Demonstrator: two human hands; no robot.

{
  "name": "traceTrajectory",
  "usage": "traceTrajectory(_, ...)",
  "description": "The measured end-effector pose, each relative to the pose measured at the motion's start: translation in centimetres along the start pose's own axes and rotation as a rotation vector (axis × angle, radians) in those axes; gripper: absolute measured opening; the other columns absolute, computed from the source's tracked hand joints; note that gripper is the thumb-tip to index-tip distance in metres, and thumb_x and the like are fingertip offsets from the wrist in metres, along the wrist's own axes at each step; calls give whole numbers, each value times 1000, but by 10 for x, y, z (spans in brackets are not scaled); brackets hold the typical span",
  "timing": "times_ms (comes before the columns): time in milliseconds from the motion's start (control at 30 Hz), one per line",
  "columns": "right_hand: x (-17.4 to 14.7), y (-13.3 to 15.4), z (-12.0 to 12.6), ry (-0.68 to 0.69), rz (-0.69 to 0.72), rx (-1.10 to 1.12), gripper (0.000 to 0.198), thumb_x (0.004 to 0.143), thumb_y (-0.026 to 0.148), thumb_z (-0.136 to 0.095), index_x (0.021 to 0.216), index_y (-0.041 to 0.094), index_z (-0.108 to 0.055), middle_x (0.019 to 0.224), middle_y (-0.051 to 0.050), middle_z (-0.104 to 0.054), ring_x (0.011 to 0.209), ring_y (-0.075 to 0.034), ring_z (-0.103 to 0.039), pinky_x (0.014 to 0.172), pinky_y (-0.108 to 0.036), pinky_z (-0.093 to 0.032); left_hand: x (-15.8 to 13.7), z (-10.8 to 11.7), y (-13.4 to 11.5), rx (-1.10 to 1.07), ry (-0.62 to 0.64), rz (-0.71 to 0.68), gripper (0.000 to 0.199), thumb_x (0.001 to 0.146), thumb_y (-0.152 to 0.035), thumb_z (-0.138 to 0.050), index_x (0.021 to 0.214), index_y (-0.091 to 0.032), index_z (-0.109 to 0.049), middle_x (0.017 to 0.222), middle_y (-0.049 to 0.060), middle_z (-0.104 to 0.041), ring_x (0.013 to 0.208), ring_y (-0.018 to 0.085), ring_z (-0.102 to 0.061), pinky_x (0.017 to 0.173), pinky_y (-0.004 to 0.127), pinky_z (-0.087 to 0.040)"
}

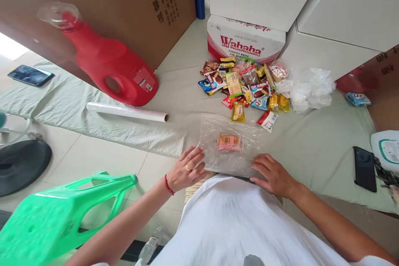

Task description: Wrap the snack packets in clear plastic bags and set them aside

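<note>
A sheet of clear plastic film (208,133) lies flat on the pale cloth in front of me. One pink-and-orange packaged snack (230,141) rests near its middle. My left hand (187,168), with a ring and a red cord at the wrist, touches the film's left edge, its fingers spread. At the near right corner, my right hand (274,176) has its fingers stretched out over the film. Neither hand grips anything that I can see. Just beyond the film sits a heap of small packaged snacks (235,83), with a yellow packet (238,111) closest to it.
Crumpled clear plastic (311,89) lies right of the heap, before a Wahaha carton (246,41). To the left are a white roll (127,111) and a red jug (115,62). Phones lie at both sides. A green stool (52,216) stands on the floor.
</note>
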State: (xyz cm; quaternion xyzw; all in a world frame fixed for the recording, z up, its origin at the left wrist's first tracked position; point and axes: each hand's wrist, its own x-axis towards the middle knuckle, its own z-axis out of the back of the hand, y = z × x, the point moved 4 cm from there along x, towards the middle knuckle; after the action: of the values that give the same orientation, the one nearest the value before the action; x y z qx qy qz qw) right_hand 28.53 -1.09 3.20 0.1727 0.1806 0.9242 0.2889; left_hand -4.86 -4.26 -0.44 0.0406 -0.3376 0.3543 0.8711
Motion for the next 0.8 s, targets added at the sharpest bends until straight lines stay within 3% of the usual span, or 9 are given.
traceTrajectory(133,-36,-16,-30,61,-50,-45,34,100,34,-60,132,21,-65,127,-14,-66,119,-28,-59,99,-50,-55,-30,-22,-5,85,113,19,20,91,-19,-70,109,-25,-65,124,9,-72,145,30,-51,118,54,-42)
traceTrajectory(267,-29,-24,-36,31,-159,92,27,105,29,-49,119,25,-72,120,-10,-71,113,-24,-62,98,-46,-55,-34,-23,9,-18,161,111,26,97,-14,-58,118,-27,-66,129,8,-73,138,25,-58,118,52,-42)
traceTrajectory(367,-14,-24,-24,81,-243,215,34,107,33,-40,111,25,-73,108,-10,-74,101,-23,-66,92,-43,-55,-19,-9,15,-167,189,212,25,100,-17,-52,117,-25,-69,121,8,-76,130,23,-64,111,48,-49)
traceTrajectory(567,25,-53,13,59,-483,459,42,104,50,-42,104,20,-70,90,-6,-73,82,-19,-67,77,-31,-53,34,14,47,-268,179,450,21,97,-29,-56,84,-23,-70,104,8,-76,128,27,-59,105,47,-52)
traceTrajectory(667,45,-81,15,43,-619,451,38,100,47,-47,105,18,-70,84,-4,-71,75,-18,-64,69,-27,-49,56,-2,80,-214,223,594,22,92,-36,-60,77,-22,-68,103,9,-74,122,28,-60,104,47,-51)
traceTrajectory(800,59,-98,5,226,-749,120,21,94,29,-55,101,19,-72,85,-4,-72,74,-19,-62,66,-27,-42,63,-38,114,-73,314,808,19,82,-29,-63,67,-18,-65,82,12,-69,97,29,-63,95,49,-52)
